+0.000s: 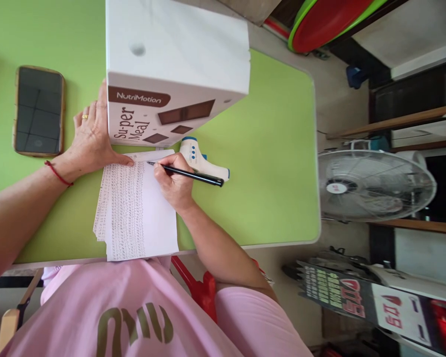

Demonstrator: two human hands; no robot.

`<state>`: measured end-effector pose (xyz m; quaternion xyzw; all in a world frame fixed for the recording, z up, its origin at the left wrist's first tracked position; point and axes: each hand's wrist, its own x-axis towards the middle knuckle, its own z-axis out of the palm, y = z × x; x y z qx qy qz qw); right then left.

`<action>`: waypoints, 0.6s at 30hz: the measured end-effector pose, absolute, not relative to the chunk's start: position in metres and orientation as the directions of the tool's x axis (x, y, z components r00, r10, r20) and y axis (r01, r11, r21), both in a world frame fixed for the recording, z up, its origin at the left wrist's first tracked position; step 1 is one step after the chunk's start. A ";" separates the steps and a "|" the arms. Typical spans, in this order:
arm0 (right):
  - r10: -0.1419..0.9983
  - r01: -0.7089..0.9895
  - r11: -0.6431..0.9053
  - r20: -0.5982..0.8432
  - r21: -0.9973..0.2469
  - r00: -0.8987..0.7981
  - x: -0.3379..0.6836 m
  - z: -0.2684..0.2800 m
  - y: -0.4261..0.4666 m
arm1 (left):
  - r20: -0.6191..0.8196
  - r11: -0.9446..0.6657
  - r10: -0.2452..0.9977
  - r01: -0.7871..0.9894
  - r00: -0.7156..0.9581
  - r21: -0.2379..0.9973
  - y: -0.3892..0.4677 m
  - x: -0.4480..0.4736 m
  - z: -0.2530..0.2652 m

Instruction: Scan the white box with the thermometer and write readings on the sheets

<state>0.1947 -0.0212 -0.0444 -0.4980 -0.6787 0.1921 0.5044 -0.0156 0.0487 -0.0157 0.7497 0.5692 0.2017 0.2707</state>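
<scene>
A black pen [193, 174] is gripped in my right hand [176, 183], its tip on the top sheet of a small stack of paper [158, 213]. Rows of small handwritten marks fill the left part of that sheet; its right part is blank. My left hand [92, 134] lies with fingers stretched out along the left side of a white NutriMotion box [178, 49], its thumb resting on the paper's top edge. Some of the left fingertips are hidden by the box. Just beyond my right hand lies a white and blue handheld thermometer [198, 156].
A phone [39, 111] with a dark screen lies left of my left hand. The green table [278, 148] ends at a rounded right edge. Past it stand a fan [375, 186] and a motor scooter [390, 302]. Red and green round basins [330, 22] are at the upper right.
</scene>
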 end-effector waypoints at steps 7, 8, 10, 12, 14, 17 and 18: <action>0.888 0.490 0.401 0.460 -0.774 -0.001 0.195 -0.044 -0.021 | 0.041 -0.242 0.959 0.734 0.281 0.635 0.050 -0.017 -0.019; 0.891 0.490 0.397 0.454 -0.776 -0.003 0.195 -0.043 -0.022 | 0.047 -0.251 0.957 0.728 0.288 0.638 0.050 -0.018 -0.021; 0.894 0.490 0.392 0.449 -0.779 -0.002 0.195 -0.043 -0.022 | 0.057 -0.265 0.952 0.720 0.300 0.641 0.051 -0.020 -0.024; 0.895 0.488 0.390 0.445 -0.781 -0.002 0.195 -0.043 -0.022 | 0.075 -0.280 0.949 0.713 0.305 0.643 0.051 -0.021 -0.027; 0.894 0.487 0.392 0.449 -0.781 0.001 0.195 -0.043 -0.021 | 0.097 -0.293 0.947 0.706 0.305 0.645 0.051 -0.021 -0.028; 0.888 0.482 0.393 0.460 -0.783 0.022 0.195 -0.043 -0.021 | 0.107 -0.300 0.946 0.698 0.306 0.651 0.051 -0.022 -0.029; 0.887 0.479 0.393 0.462 -0.785 0.030 0.195 -0.043 -0.021 | 0.105 -0.302 0.945 0.694 0.311 0.654 0.051 -0.022 -0.028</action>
